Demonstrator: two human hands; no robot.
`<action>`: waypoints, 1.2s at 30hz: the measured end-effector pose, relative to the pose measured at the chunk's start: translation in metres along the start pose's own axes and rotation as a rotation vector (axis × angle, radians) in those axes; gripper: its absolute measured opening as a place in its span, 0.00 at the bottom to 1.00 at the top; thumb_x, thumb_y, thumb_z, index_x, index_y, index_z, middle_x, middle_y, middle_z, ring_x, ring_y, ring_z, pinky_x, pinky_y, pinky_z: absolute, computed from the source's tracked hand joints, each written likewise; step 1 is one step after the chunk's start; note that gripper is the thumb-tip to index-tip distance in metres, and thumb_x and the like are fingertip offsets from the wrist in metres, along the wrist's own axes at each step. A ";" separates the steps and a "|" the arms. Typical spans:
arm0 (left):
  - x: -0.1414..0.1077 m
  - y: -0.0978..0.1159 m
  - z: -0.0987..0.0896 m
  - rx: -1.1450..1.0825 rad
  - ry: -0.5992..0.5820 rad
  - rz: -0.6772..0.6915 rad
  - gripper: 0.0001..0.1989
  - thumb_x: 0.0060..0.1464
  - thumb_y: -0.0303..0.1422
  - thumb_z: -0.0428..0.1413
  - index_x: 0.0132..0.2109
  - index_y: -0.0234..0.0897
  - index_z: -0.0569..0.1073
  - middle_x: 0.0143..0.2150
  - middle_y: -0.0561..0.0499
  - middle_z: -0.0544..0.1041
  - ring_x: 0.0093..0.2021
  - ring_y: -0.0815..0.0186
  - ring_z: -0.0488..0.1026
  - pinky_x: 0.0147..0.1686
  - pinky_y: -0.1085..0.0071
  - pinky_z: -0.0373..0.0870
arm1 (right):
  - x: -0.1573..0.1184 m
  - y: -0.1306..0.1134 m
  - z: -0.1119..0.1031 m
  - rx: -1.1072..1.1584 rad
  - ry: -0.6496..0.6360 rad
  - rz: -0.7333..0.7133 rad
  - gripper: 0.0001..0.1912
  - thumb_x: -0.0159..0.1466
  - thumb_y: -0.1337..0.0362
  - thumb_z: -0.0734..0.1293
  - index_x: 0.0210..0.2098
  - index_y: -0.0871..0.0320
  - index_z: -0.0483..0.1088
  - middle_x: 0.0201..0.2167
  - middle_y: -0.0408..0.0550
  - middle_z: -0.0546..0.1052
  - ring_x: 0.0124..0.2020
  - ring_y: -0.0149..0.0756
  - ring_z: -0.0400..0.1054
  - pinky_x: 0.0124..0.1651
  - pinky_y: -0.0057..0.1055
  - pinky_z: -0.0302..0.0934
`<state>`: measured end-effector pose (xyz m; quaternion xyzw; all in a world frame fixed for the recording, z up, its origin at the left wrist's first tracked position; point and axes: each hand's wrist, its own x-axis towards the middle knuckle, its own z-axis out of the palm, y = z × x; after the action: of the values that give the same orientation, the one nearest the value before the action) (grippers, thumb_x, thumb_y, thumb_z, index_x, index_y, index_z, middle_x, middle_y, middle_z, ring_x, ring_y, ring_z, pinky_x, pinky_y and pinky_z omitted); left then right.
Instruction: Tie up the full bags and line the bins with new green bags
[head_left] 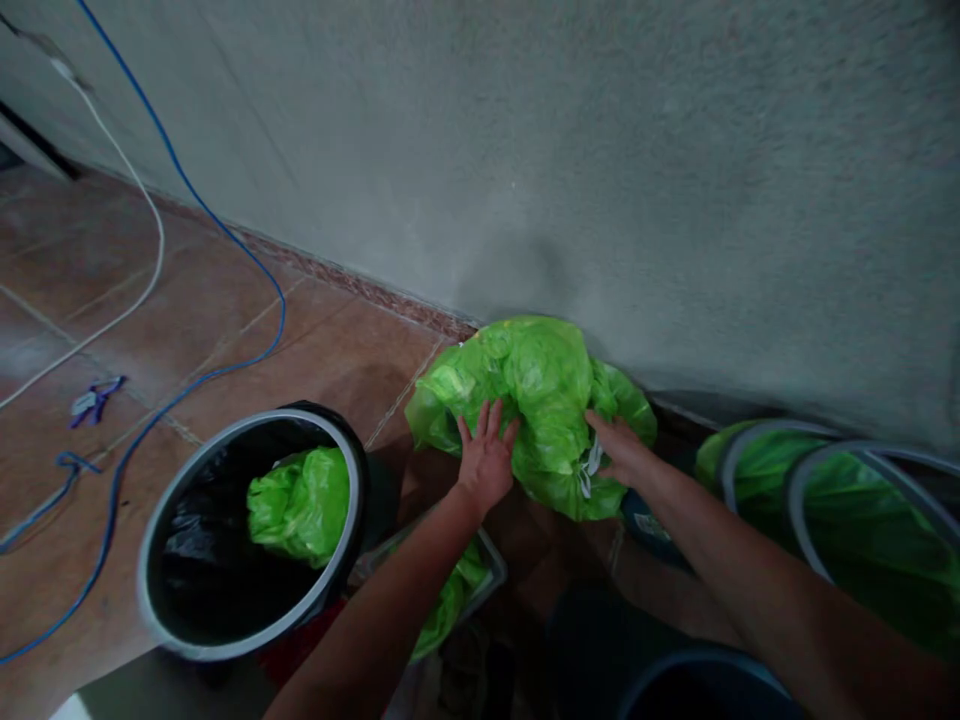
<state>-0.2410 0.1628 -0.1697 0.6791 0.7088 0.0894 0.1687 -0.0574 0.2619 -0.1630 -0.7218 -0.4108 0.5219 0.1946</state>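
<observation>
A bulging bright green plastic bag sits on the floor against the wall, with a loose white tie hanging from its front right. My left hand is open, its fingers spread at the bag's near left side. On the other side, my right hand reaches to the bag beside the white tie, fingers stretched out and apart, with some of them hidden. Neither hand visibly grasps the plastic.
A black-lined bin holding a green plastic bundle stands left. A clear container with green plastic is below my left forearm. Grey-rimmed bins with green liners stand right. A blue cable crosses the tiles.
</observation>
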 end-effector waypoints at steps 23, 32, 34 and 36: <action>-0.230 -0.007 0.009 -0.213 -0.409 -0.679 0.18 0.56 0.26 0.52 0.53 0.32 0.74 0.53 0.38 0.77 0.55 0.60 0.73 0.52 0.71 0.66 | -0.295 0.073 -0.146 -0.306 -0.255 -0.243 0.27 0.57 0.47 0.66 0.52 0.53 0.72 0.50 0.53 0.77 0.44 0.45 0.75 0.46 0.38 0.69; -0.224 0.002 0.004 -0.179 -0.299 -0.650 0.20 0.56 0.28 0.52 0.55 0.30 0.73 0.53 0.38 0.76 0.54 0.60 0.73 0.50 0.72 0.67 | -0.336 0.083 -0.146 -0.395 -0.310 -0.219 0.27 0.60 0.46 0.62 0.54 0.53 0.69 0.37 0.49 0.80 0.39 0.42 0.76 0.43 0.36 0.69; -0.221 0.002 -0.009 -0.167 -0.239 -0.644 0.21 0.60 0.30 0.49 0.58 0.33 0.70 0.56 0.39 0.75 0.56 0.61 0.72 0.51 0.72 0.66 | -0.337 0.087 -0.148 -0.388 -0.268 -0.225 0.26 0.59 0.46 0.63 0.52 0.52 0.71 0.41 0.50 0.80 0.41 0.43 0.76 0.43 0.36 0.70; -0.218 -0.002 -0.020 -0.154 -0.219 -0.642 0.20 0.63 0.31 0.46 0.59 0.35 0.70 0.55 0.40 0.75 0.55 0.62 0.73 0.51 0.71 0.67 | -0.337 0.090 -0.148 -0.374 -0.237 -0.247 0.25 0.58 0.47 0.64 0.49 0.52 0.74 0.47 0.52 0.79 0.43 0.44 0.76 0.44 0.36 0.71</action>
<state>-0.2461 -0.0514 -0.1259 0.4126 0.8551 0.0115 0.3139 0.0734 -0.0372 0.0292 -0.6234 -0.6051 0.4902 0.0706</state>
